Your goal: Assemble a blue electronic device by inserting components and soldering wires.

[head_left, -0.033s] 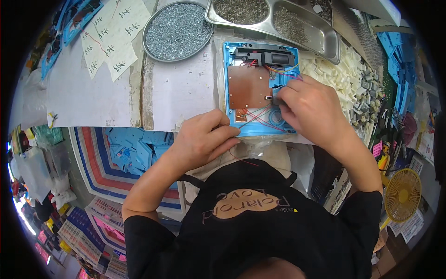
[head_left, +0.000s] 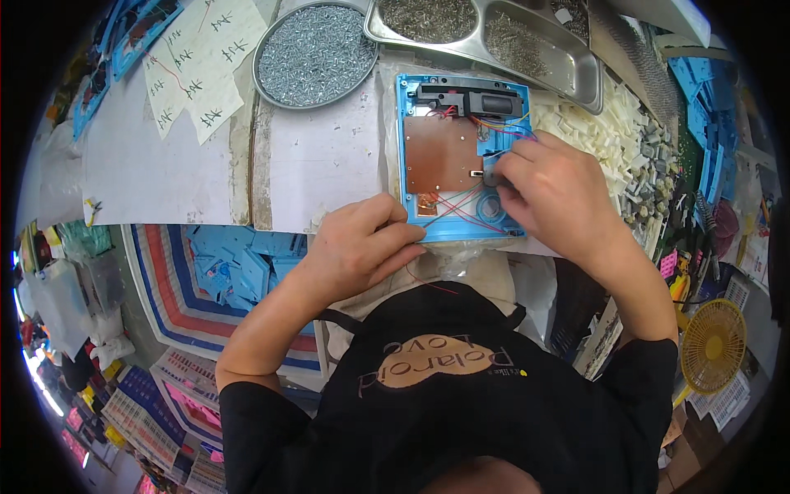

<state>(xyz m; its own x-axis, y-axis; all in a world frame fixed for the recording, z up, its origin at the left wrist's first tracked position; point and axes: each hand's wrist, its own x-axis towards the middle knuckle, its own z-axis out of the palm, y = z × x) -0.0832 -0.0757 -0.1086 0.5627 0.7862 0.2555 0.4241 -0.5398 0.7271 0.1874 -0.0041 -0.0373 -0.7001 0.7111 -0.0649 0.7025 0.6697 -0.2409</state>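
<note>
A light-blue plastic housing (head_left: 401, 156) lies face up before me, holding a brown circuit board (head_left: 442, 156), a black module (head_left: 494, 104) along its far side and thin coloured wires (head_left: 467, 204). At the near left corner my left hand (head_left: 355, 243) pinches a thin wire, whose reddish end (head_left: 432, 286) seems to hang below the fingers. Over the housing's right side, my right hand (head_left: 553, 191) has its fingers closed on a small dark grey part (head_left: 492, 176) beside the board's edge. The fingers hide most of that part. A blue ring (head_left: 490, 207) sits near it.
Beyond the housing stand a round tray of small silver pieces (head_left: 315, 56) and a compartmented metal tray (head_left: 588, 82) of tiny parts. White plastic pieces (head_left: 605, 132) are heaped to the right. Left below the table edge, a striped bag (head_left: 160, 284) contains blue parts. A yellow fan (head_left: 713, 346) stands right.
The fingertips of my right hand have shifted very slightly to the right with the small grey part. My left hand looks the same.
</note>
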